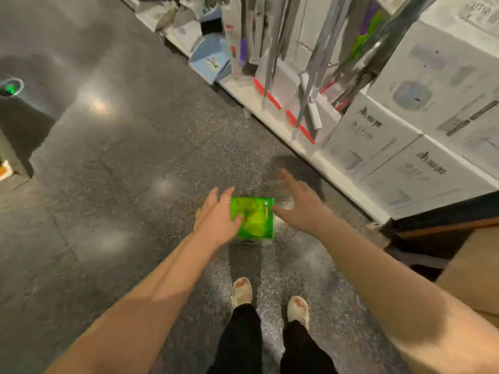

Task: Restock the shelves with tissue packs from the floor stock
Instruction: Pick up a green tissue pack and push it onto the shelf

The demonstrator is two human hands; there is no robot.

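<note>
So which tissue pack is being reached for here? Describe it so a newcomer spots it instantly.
Look at the dark speckled floor in the aisle left of the white shelf. Straight ahead of the person's feet, between the open left hand and right hand, lies the tissue pack: the only bright green thing on the floor.

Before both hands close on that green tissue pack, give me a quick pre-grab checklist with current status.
1. Green tissue pack in view between the hands: ok.
2. Left hand at the pack's left side, fingers straight, overlapping its edge: ok; actual contact cannot tell.
3. Right hand at the pack's right side, open, thumb near the edge: ok, not gripping yet.
4. Pack resting on the floor or held above it: cannot tell.
5. Feet behind the pack, out of the way: ok.
6. Free shelf slot for the pack: cannot tell.
</note>
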